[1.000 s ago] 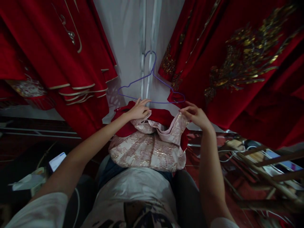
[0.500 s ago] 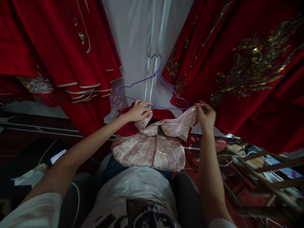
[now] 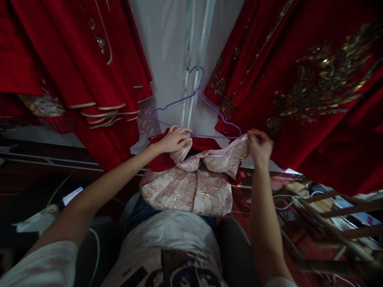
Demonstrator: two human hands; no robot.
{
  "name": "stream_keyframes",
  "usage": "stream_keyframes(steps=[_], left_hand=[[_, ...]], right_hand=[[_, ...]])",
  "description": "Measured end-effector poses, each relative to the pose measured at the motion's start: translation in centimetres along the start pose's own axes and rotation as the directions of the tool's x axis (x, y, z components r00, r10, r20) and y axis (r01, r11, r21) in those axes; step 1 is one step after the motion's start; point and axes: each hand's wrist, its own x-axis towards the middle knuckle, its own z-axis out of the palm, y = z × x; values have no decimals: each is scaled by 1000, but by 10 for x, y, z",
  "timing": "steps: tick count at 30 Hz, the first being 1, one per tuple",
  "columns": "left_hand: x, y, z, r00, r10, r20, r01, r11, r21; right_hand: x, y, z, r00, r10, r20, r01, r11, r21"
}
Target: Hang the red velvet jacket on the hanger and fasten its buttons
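A pale pink and gold brocade garment (image 3: 187, 189) with red cloth (image 3: 161, 160) behind it lies across my lap, its upper edge raised. My left hand (image 3: 176, 139) is closed on the garment's left upper edge, close to the lower bar of a purple wire hanger (image 3: 179, 101). At the right, my right hand (image 3: 259, 145) pinches the garment's other upper corner and holds it stretched outward. The hanger's hook is at a pale upright rail (image 3: 194, 75), and its lower bar passes just above the garment. Whether the bar touches the cloth is unclear.
Red garments with pale trim (image 3: 110, 91) hang at the left. More red garments with gold sequins (image 3: 326, 75) hang at the right. Low on the right stands a wooden rack (image 3: 329, 223) with a white cable (image 3: 284, 203) beside it.
The hanger's right end has shifted slightly rightward. Both hands keep their hold on the garment, almost unmoved.
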Motion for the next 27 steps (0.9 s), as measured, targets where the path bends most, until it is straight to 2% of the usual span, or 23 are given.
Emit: stream_keyframes(steps=[7, 13, 16, 18, 20, 21, 23, 24, 27], left_hand=[[2, -1, 2, 1000, -3, 10, 3, 1000, -3], [12, 17, 9, 1000, 16, 11, -14, 990, -139], [17, 22, 9, 998, 7, -63, -21, 975, -220], [18, 16, 4, 987, -25, -158, -19, 962, -272], [13, -1, -3, 951, -108, -290, 27, 962, -272], [8, -13, -7, 916, -171, -364, 82, 966, -246], [-6, -40, -15, 810, -320, -492, 276, 947, -161], [-14, -55, -19, 762, -379, -525, 372, 920, -124], [-41, -90, -26, 738, -486, -468, 522, 851, -60]], right_hand=[[13, -14, 11, 993, -114, -3, 114, 991, 76], [44, -58, 39, 980, -162, 116, 163, 987, -4], [50, -76, 58, 955, -174, 240, 190, 981, -45], [48, -80, 66, 943, -166, 289, 196, 977, -80], [46, -78, 69, 945, -156, 287, 197, 974, -117], [45, -77, 69, 948, -158, 277, 199, 972, -126], [46, -73, 68, 948, -176, 266, 213, 970, -117], [47, -71, 66, 943, -190, 272, 225, 969, -104], [53, -69, 63, 931, -217, 292, 250, 965, -78]])
